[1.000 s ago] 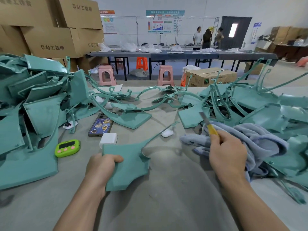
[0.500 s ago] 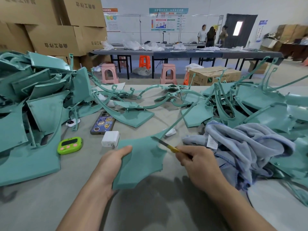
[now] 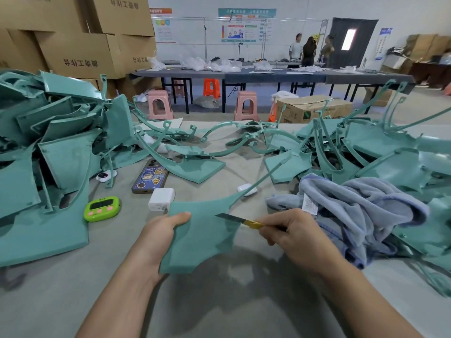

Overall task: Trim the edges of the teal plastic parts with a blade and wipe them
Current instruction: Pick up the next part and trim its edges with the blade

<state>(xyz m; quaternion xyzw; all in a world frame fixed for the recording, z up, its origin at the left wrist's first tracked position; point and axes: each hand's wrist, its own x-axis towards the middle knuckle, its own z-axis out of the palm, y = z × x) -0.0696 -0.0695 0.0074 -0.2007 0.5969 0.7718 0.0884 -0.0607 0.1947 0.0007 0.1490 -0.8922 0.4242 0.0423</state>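
My left hand (image 3: 159, 236) grips the left edge of a flat teal plastic part (image 3: 202, 237) with a long thin arm reaching up to the right, held tilted above the table. My right hand (image 3: 290, 234) pinches a yellow-handled blade (image 3: 240, 220), and the blade lies across the part's right edge. A blue-grey cloth (image 3: 358, 211) lies bunched just right of my right hand. Heaps of teal parts fill the left (image 3: 48, 154) and the right (image 3: 378, 147) of the table.
On the grey table (image 3: 219, 301) lie a green timer (image 3: 102, 208), a white charger (image 3: 161, 198), a phone (image 3: 151, 176) and a white earbud case (image 3: 246, 189). Cardboard boxes (image 3: 80, 50) stand at back left. Stools, a long table and three people are far behind.
My right hand left the cloth and swung the blade left onto the part's right edge. My left hand raised and tilted the part up off the table.
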